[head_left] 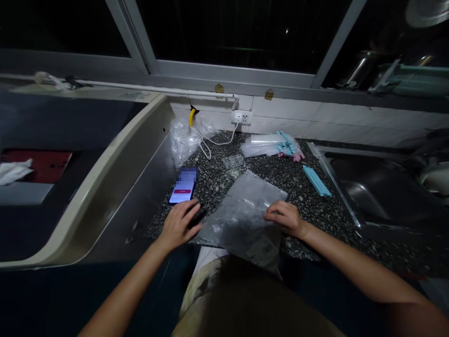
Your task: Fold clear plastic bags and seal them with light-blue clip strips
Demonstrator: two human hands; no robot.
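A clear plastic bag (242, 210) lies on the speckled dark counter (217, 185), its lower end hanging over the front edge. My right hand (285, 217) pinches the bag's right side between thumb and fingers. At the bag's left, my left hand (179, 223) has its fingers apart and holds nothing; its thumb is close to the bag's left corner. Just beyond those fingers is a phone (184, 186) with a lit screen. Right of the bag lie several light blue strips (316, 180) side by side.
Clear packets with blue and pink pieces (270, 144) lie at the back. A crumpled bag (185, 135) and a white cable (210, 142) sit back left, below a socket (242, 117). A metal sink (372, 187) is on the right, a raised panel (129, 173) on the left.
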